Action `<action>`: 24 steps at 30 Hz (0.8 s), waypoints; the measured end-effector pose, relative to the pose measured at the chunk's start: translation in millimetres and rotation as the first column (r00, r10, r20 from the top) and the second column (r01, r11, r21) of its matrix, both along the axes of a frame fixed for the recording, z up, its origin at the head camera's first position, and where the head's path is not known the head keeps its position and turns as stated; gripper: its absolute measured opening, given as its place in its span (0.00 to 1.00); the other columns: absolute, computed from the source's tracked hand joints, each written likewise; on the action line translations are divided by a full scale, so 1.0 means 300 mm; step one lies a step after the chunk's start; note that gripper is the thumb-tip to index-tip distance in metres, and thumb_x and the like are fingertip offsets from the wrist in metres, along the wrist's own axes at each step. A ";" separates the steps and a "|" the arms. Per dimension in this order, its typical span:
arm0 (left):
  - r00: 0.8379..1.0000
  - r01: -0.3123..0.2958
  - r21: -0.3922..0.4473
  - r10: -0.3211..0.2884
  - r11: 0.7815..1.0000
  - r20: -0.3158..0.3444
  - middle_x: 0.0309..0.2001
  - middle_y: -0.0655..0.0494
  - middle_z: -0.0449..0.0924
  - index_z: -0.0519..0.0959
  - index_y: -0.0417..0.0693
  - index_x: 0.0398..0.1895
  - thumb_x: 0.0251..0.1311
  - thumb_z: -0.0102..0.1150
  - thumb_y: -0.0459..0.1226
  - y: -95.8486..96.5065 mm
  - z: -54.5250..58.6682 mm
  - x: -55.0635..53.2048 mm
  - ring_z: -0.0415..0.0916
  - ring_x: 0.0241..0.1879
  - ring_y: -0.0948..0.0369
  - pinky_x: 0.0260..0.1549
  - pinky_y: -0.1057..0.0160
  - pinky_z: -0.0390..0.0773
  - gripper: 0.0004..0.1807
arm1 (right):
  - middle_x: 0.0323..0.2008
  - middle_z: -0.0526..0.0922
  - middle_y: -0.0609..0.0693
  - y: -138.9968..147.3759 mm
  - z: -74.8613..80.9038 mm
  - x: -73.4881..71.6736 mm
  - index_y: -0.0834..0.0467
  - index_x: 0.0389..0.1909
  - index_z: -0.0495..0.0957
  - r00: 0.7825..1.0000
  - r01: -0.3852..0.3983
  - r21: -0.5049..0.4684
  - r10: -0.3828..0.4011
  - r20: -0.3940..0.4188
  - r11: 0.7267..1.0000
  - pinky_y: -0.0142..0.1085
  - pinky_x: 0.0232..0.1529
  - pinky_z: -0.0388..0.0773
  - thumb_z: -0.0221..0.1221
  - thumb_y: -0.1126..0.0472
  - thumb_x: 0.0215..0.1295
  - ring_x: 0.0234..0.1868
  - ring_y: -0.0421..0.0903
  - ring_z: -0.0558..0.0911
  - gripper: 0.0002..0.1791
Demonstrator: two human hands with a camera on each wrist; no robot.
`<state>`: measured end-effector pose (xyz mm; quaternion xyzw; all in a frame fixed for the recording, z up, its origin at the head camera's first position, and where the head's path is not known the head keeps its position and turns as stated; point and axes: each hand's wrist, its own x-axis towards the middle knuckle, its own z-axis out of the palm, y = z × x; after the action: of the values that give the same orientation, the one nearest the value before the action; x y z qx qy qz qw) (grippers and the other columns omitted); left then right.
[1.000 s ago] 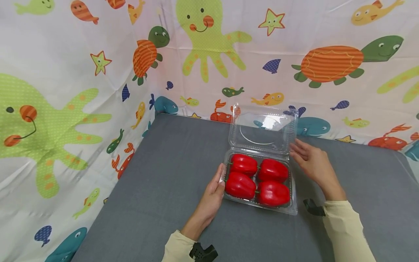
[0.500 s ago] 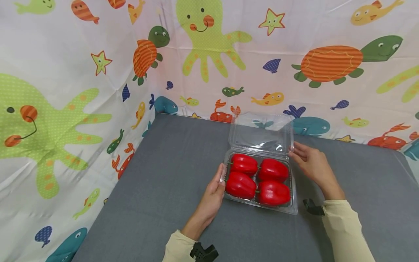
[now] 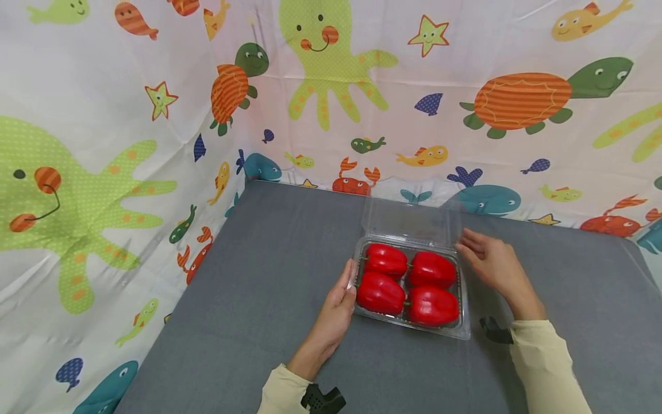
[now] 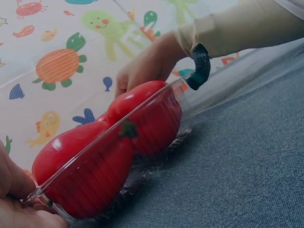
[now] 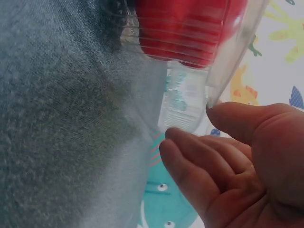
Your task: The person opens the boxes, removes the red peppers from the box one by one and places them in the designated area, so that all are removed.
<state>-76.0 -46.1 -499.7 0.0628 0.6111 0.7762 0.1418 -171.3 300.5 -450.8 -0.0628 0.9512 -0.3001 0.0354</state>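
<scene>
Several red bell peppers (image 3: 433, 306) lie in two rows in a clear plastic clamshell container (image 3: 464, 322) on the table. Its hinged lid (image 3: 414, 221) leans back at the far side, raised off the peppers. My left hand (image 3: 331, 316) grips the container's left side; in the left wrist view its thumb and fingers (image 4: 16, 183) pinch the rim. Beside the lid's right edge, near the hinge, is my right hand (image 3: 499, 273). In the right wrist view the thumb (image 5: 237, 116) tip meets the corner of the rim, while the loosely bent fingers stand apart from it.
A grey cloth (image 3: 269, 276) covers the table. A white curtain (image 3: 320, 144) printed with sea animals hangs behind and on the left, close behind the lid. Each wrist wears a black strap mount (image 3: 323, 398).
The lid has tilted further back and lower, away from the peppers. My right hand has shifted very slightly with it. The left hand and the container have stayed put.
</scene>
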 end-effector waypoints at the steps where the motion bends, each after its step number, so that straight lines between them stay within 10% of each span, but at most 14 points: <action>1: 1.000 0.001 0.003 -0.001 1.000 0.001 0.86 0.63 0.42 0.39 0.54 0.88 0.85 0.39 0.34 0.001 0.000 0.001 0.38 0.85 0.59 0.81 0.52 0.47 0.36 | 0.67 0.76 0.69 0.000 0.002 0.005 0.69 0.78 0.63 1.000 0.000 0.004 0.000 -0.001 1.000 0.59 0.56 0.79 0.59 0.47 0.79 0.64 0.68 0.80 0.39; 24: 1.000 -0.004 0.023 0.004 1.000 0.024 0.86 0.63 0.42 0.40 0.56 0.88 0.84 0.40 0.34 0.000 -0.002 0.001 0.39 0.85 0.59 0.80 0.53 0.51 0.37 | 0.75 0.71 0.63 -0.107 0.169 0.225 0.51 0.85 0.57 0.978 -0.204 0.052 0.206 -0.026 0.978 0.60 0.50 0.85 0.65 0.43 0.73 0.68 0.70 0.77 0.46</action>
<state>-75.6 -46.2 -500.3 0.0539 0.6004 0.7843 0.1468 -103.9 268.4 -400.2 -0.1643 0.9471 -0.2705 0.0527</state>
